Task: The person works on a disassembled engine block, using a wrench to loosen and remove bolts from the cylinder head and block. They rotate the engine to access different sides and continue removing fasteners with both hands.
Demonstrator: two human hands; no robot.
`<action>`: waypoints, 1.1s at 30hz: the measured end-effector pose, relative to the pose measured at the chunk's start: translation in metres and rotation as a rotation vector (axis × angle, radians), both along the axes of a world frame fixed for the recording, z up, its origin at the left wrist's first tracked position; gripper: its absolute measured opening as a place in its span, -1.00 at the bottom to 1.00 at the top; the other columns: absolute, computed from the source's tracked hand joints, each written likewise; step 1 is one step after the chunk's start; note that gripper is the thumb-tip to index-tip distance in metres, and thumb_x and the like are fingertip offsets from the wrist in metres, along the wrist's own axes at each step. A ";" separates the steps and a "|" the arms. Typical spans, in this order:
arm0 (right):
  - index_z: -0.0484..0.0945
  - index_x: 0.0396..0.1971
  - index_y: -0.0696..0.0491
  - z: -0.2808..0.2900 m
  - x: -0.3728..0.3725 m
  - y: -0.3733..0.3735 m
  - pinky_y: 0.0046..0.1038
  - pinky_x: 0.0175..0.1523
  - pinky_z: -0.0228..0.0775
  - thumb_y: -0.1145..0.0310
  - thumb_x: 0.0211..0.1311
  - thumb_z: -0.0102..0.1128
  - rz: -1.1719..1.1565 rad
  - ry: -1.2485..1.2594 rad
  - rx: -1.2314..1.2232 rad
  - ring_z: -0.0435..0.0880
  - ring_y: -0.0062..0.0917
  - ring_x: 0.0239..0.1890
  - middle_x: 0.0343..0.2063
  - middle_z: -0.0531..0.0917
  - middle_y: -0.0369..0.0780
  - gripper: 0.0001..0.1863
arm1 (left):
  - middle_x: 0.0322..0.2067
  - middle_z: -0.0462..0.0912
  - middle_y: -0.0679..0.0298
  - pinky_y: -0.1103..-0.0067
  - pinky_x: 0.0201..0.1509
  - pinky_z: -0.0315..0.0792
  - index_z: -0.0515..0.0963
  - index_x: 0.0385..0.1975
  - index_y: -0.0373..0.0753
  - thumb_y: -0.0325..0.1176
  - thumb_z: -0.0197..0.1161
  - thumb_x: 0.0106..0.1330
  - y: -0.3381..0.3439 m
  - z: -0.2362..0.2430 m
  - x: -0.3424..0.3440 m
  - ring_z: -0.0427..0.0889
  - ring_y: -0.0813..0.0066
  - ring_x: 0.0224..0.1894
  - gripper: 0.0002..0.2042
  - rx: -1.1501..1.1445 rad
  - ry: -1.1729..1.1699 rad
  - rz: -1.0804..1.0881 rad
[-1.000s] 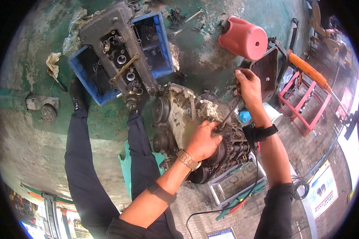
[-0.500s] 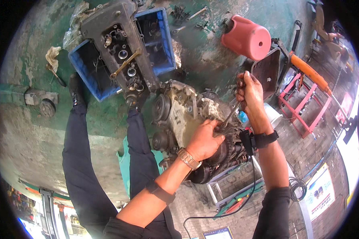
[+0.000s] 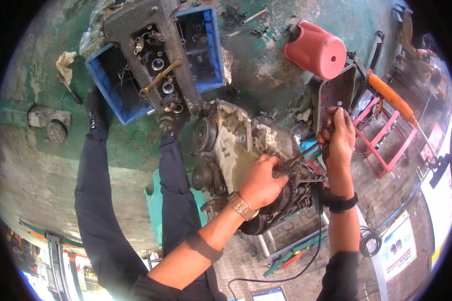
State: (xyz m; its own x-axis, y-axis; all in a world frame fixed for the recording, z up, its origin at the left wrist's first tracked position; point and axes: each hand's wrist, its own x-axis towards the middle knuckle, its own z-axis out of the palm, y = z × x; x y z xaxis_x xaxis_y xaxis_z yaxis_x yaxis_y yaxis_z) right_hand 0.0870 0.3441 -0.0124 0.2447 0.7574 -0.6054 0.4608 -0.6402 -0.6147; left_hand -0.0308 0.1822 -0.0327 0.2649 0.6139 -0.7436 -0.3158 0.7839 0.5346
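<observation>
A greasy engine [image 3: 226, 145] with pulleys and a pale metal cover sits in front of me. My left hand [image 3: 263, 183] has its fingers curled over the engine's right part, at the lower end of a dark long-handled tool [image 3: 305, 154]; what exactly the fingertips grip is hidden. My right hand [image 3: 339, 138] is closed on the upper end of that tool, right of the engine, with darkly stained fingers. A removed grey engine cover [image 3: 135, 30] with a golden wrench [image 3: 160, 76] on it lies over blue crates [image 3: 107, 93].
A pink stool [image 3: 314, 52], a metal tray [image 3: 336, 80], an orange jack [image 3: 386, 93] and a red frame [image 3: 381, 150] are at right. A cable coil [image 3: 370, 241] lies below them. My legs [image 3: 93, 190] stretch along the left. A partly visible person [image 3: 417, 55] is at the far upper right.
My right hand has moved right and downward, tilting the tool closer to horizontal. My left hand remains at the engine, shifted slightly. The view has shifted a little.
</observation>
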 end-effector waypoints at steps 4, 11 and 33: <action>0.44 -0.23 0.09 -0.003 0.008 0.002 -0.64 -0.62 0.10 0.20 0.45 -0.05 -0.113 0.068 -0.058 0.20 -0.74 -0.71 -0.59 0.36 -0.37 -0.75 | -0.14 0.52 -0.03 0.37 0.01 0.41 0.53 -0.24 -0.42 -0.39 0.35 0.05 0.000 0.001 -0.001 0.53 0.05 -0.09 -0.69 -0.084 -0.065 0.053; 0.43 -0.21 0.10 -0.023 0.006 0.008 -0.67 -0.64 0.05 0.19 0.45 -0.06 -0.198 0.134 -0.206 0.19 -0.77 -0.71 -0.59 0.34 -0.39 -0.74 | -0.22 0.51 0.03 0.45 -0.05 0.42 0.52 -0.27 -0.44 -0.42 0.37 0.05 -0.001 0.003 -0.002 0.55 0.18 -0.17 -0.70 -0.104 -0.074 0.057; 0.44 -0.25 0.11 -0.059 0.037 0.015 -0.71 -0.66 0.01 0.20 0.45 -0.07 0.609 -0.192 -0.420 0.15 -0.80 -0.71 -0.62 0.30 -0.41 -0.74 | -0.22 0.54 0.06 0.43 0.02 0.40 0.54 -0.25 -0.38 -0.42 0.39 -0.02 -0.006 0.003 0.001 0.52 0.14 -0.09 -0.68 -0.068 -0.002 0.110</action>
